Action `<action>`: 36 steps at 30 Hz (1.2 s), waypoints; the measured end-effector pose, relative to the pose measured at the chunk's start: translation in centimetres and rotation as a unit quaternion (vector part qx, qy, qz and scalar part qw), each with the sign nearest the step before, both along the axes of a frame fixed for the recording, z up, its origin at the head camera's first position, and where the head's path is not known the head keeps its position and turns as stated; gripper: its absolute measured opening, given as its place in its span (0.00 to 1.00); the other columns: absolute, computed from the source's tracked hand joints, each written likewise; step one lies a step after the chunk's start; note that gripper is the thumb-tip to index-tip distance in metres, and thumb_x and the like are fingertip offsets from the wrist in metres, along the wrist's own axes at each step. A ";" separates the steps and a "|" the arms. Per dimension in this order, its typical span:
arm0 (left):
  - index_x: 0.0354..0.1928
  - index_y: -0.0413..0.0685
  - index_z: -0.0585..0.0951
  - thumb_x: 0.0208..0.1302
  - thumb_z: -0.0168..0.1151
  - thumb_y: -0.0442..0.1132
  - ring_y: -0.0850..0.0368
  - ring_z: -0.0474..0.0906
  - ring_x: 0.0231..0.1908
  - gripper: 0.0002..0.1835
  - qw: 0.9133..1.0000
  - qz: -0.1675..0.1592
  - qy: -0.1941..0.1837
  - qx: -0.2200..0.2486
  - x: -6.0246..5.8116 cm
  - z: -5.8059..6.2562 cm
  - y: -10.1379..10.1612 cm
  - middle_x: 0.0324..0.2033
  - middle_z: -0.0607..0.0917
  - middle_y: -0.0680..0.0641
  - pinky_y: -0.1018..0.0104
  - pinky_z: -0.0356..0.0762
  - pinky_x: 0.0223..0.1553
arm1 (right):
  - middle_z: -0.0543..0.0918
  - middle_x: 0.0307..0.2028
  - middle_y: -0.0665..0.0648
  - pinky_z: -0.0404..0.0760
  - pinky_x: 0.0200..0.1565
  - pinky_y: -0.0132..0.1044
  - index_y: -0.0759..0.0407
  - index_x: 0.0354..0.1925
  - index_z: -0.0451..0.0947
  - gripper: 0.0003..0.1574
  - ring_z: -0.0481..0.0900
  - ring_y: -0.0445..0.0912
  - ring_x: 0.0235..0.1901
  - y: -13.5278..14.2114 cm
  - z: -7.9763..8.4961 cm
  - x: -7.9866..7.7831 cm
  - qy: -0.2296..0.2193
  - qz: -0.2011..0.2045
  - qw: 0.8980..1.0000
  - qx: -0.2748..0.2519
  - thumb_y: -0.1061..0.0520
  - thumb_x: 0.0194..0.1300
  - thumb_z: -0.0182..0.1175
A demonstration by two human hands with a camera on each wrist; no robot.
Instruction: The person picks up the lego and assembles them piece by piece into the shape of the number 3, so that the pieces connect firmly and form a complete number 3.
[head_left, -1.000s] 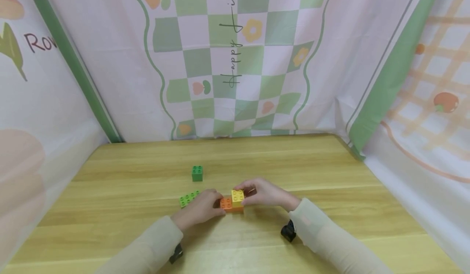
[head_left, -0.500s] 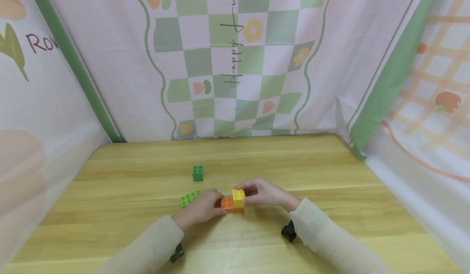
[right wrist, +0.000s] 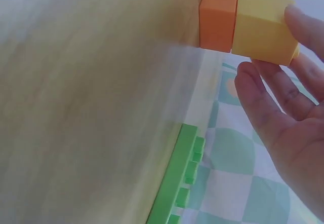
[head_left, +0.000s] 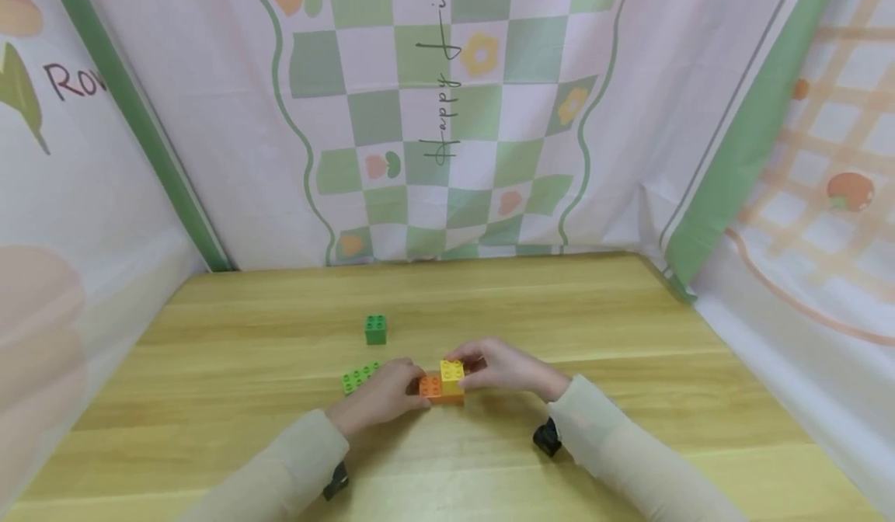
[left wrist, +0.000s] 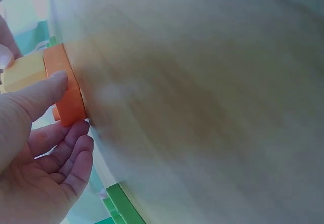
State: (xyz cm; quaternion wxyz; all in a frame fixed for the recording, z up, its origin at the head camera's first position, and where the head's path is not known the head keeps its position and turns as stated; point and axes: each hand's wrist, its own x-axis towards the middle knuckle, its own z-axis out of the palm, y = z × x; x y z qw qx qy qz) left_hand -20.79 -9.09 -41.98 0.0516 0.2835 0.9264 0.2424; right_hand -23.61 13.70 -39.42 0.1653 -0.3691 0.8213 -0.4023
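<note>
My left hand point(head_left: 381, 398) pinches the left end of an orange toy brick point(head_left: 430, 387), its thumb on the near face. On the right end of that brick sits a smaller yellow brick point(head_left: 451, 376), upright with its studs up. My right hand point(head_left: 509, 367) grips the yellow brick, with the thumb point(right wrist: 304, 25) on its near side. In the left wrist view, the orange brick point(left wrist: 66, 84) rests on the table, and the yellow brick point(left wrist: 25, 72) is against its studded side. Part of the orange brick is hidden by my left fingers.
A light green eight-stud-style long brick point(head_left: 360, 377) lies just left of my left hand. Farther back stands a dark green square brick point(head_left: 375, 330). A green studded brick point(right wrist: 177, 176) shows low in the right wrist view. Curtains border the wooden table point(head_left: 594, 304).
</note>
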 end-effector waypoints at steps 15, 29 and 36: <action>0.43 0.39 0.81 0.54 0.67 0.45 0.62 0.72 0.31 0.19 1.000 0.004 -0.002 0.002 0.1 -0.1 -0.1 0.31 0.78 0.53 0.69 0.73 0.34 | 0.79 0.45 0.57 0.76 0.45 0.36 0.66 0.54 0.73 0.26 0.76 0.47 0.41 0.2 -0.3 -0.2 0.002 0.001 1.000 -0.002 0.60 0.58 0.64; 0.43 0.39 0.81 0.54 0.68 0.45 0.62 0.72 0.30 0.19 1.000 0.002 -0.005 0.006 0.1 -0.1 -0.1 0.31 0.78 0.53 0.70 0.72 0.33 | 0.77 0.50 0.55 0.75 0.46 0.36 0.62 0.58 0.71 0.28 0.76 0.47 0.44 0.4 -0.6 -0.2 -0.014 0.004 1.000 -0.004 0.57 0.59 0.63; 0.44 0.39 0.80 0.54 0.68 0.46 0.62 0.72 0.31 0.20 1.000 0.006 -0.006 -0.004 0.1 -0.1 -0.1 0.32 0.78 0.52 0.69 0.73 0.35 | 0.75 0.52 0.58 0.75 0.46 0.37 0.66 0.59 0.69 0.31 0.76 0.49 0.45 0.3 -0.5 -0.2 -0.026 0.007 1.000 -0.011 0.58 0.59 0.63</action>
